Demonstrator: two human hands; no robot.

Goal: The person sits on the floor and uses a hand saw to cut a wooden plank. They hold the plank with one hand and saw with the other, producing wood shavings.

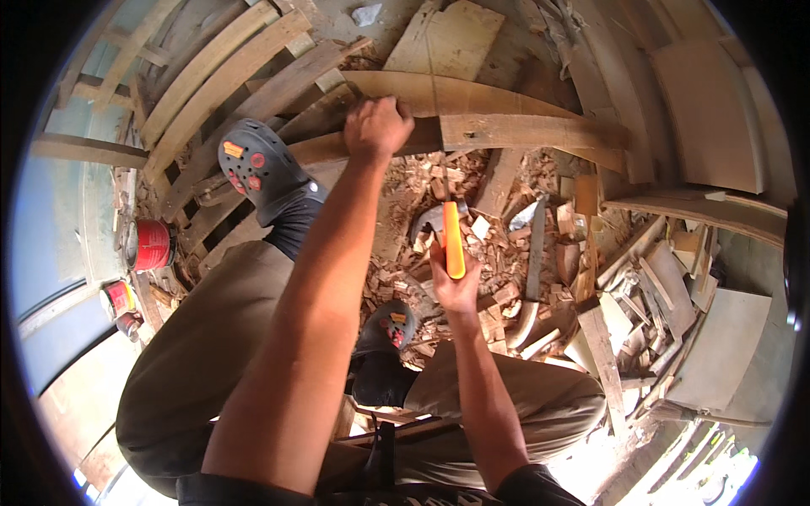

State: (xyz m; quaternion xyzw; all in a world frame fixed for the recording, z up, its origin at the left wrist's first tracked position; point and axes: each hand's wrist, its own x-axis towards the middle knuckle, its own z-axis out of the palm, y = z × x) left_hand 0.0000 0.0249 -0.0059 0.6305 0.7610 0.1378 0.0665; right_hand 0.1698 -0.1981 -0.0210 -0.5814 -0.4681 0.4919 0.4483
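My right hand (456, 282) is closed around the orange handle of a handsaw (453, 236). Its thin blade, seen almost edge-on, runs away from me across a long wooden plank (523, 132). Where blade and plank meet, a dark line crosses the wood; I cannot tell how deep it goes. To the left of the blade, my left hand (377, 128) rests on the plank as a fist, fingers curled over its edge. A grey clog (274, 173) on my left foot stands on boards beside that hand. Another wide board (489, 97) lies just behind the plank.
Wood chips and offcuts (506, 295) cover the ground below the plank. A long blade with a pale curved handle (535, 261) lies among them. At left are stacked slats (211, 76) and a red can (152, 244). Panels (704, 110) lean at right.
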